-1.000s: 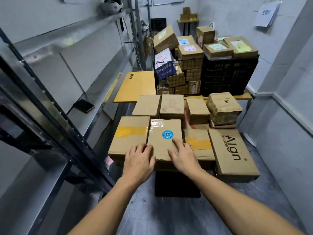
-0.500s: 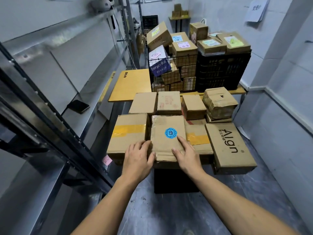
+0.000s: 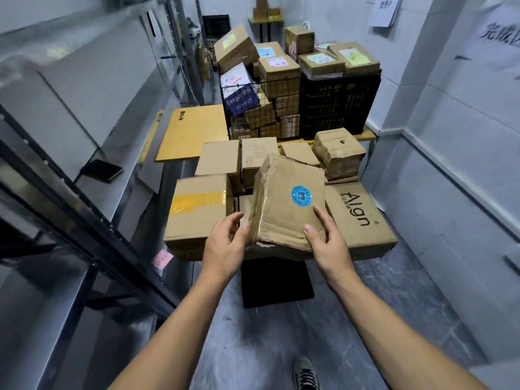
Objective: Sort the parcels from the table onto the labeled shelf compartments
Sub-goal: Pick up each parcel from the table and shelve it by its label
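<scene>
Both grips on one cardboard parcel [image 3: 284, 209] w/ a round blue sticker [image 3: 301, 195] on its top face. Left grip [image 3: 225, 246]: fingers curled round the parcel's near-left corner, thumb on the taped side face. Right grip [image 3: 326, 243]: thumb pressed on top just below the sticker, fingers wrapped round the near-right edge, so pinching the box betw. thumb & fingers. Parcel is crumpled, near flap torn. It's held tilted over the front row of parcels at the table's near edge, far end higher, clear of the boxes under it.

Just left of it: a box w/ yellow tape [image 3: 197, 212]. Just right: a flat box printed "Align" [image 3: 357, 218]. Both lie flat on the table. Behind: a second row of plain brown boxes [image 3: 219, 159], plus a film-wrapped bundle [image 3: 337, 152] at far right. The table's black pedestal [image 3: 277, 282] shows below the front row.

Further back, a yellow table top [image 3: 194, 130] carries a wire basket [image 3: 253, 108] and a black crate [image 3: 337, 105], both heaped w/ labelled boxes.

Left side: metal shelf rack [image 3: 92, 220], a dark phone [image 3: 102, 170] lying on one level, a pink note [image 3: 162, 258] stuck near a lower edge. Paper sign [image 3: 385, 9] on the right wall. One sneaker [image 3: 305, 375] at the bottom of view on the grey floor.
</scene>
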Tool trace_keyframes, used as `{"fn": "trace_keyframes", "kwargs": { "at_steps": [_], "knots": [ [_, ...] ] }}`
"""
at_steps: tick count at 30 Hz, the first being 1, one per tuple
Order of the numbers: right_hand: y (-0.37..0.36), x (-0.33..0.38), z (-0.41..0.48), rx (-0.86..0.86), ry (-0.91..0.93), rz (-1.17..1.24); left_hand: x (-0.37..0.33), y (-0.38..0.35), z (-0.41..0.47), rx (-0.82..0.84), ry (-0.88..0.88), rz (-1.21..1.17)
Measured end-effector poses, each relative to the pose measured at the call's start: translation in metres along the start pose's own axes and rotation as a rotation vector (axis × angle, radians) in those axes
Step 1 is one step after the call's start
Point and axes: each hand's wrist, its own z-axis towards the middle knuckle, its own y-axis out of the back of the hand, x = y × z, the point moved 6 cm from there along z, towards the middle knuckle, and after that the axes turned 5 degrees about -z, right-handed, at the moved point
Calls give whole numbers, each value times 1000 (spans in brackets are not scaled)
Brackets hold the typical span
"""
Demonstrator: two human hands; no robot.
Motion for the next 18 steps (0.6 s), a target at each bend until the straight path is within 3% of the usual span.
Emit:
{"fn": "trace_keyframes", "kwargs": {
  "at_steps": [6, 10, 18],
  "knots": [
    [-5, 3, -17, 105, 21, 98, 9, -6, -16, 60, 71, -139],
    [-9, 7, -27, 143, 52, -13, 12, -6, -31, 28, 90, -261],
    [-14, 23, -46, 158, 68, -219, -3, 7, -61, -73, -77, -247]
  ]
}}
